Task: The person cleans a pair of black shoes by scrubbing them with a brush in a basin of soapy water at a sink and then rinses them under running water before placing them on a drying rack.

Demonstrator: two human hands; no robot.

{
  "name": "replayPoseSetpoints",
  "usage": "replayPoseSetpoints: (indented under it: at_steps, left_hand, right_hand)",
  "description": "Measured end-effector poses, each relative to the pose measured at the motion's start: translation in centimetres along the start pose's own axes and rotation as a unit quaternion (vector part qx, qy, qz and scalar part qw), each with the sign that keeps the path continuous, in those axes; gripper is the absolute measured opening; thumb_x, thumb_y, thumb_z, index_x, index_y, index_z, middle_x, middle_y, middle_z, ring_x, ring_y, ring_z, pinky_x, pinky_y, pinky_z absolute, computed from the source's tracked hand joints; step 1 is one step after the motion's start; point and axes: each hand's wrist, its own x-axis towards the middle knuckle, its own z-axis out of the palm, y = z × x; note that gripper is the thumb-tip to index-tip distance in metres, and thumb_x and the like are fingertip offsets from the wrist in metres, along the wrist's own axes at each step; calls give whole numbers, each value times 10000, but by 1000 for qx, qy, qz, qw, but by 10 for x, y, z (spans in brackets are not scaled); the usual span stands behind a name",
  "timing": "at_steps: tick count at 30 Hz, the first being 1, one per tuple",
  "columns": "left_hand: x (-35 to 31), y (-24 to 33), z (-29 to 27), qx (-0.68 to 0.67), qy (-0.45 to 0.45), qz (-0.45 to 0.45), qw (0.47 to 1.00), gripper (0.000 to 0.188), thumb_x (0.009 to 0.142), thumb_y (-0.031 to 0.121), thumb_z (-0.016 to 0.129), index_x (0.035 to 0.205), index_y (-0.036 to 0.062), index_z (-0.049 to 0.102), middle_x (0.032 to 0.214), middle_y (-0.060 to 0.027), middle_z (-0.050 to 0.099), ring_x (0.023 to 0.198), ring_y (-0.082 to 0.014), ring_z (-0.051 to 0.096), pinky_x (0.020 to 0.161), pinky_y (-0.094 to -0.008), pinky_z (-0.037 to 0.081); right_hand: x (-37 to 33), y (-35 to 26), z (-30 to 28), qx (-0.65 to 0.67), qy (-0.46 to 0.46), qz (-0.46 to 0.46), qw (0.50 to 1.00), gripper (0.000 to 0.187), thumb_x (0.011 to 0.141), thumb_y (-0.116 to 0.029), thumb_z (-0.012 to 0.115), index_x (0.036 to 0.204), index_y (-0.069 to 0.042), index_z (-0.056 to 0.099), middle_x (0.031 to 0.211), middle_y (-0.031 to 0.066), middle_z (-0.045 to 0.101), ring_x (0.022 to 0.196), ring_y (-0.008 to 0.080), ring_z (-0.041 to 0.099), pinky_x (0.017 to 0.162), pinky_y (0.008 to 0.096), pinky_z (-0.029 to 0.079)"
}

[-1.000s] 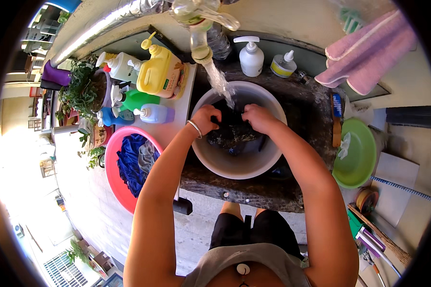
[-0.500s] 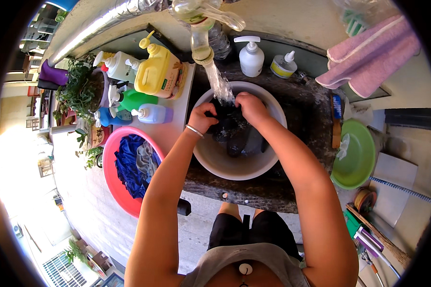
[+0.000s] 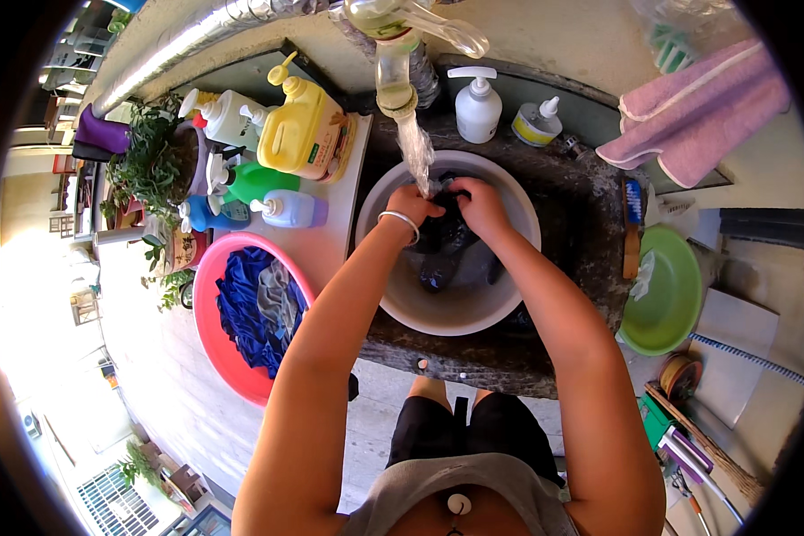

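Water point(image 3: 415, 147) pours from the tap point(image 3: 393, 79) into a pale round basin point(image 3: 473, 304), landing between my hands. A wet black cloth item point(image 3: 441, 255) hangs down into the basin; I cannot make out its exact kind. My left hand point(image 3: 411, 207), with a bangle at its wrist, is closed on the cloth's upper left part. Close beside it, my right hand point(image 3: 481, 205) pinches the same cloth near the far side of the basin. Both sets of fingertips are partly hidden by the dark fabric.
A pink basin point(image 3: 207, 308) of blue and grey clothes stands at left, below a ledge with a yellow jug point(image 3: 305, 129) and several bottles. A white pump bottle point(image 3: 478, 112) stands behind the basin. At right are a brush point(image 3: 632, 228), a green basin point(image 3: 674, 295) and a pink towel point(image 3: 697, 112).
My left hand has moved right and closer to my right hand, still on the black cloth. The right hand has shifted slightly right. Part of the cloth now shows beyond the hands.
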Motion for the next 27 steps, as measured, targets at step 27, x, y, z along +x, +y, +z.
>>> replayPoseSetpoints:
  at_steps: [27]
  left_hand:
    - [-158,-39,-6,-349,194,-24,917,248,710,-7,636,954,-51,639,865,-68,650,791,-141,590,739,-264,470]
  right_hand:
    - [-106,118,26,-529,-366,17,765,285,859,-161,471,1044,-80,672,1159,123,603,1154,325,489,851,430,466]
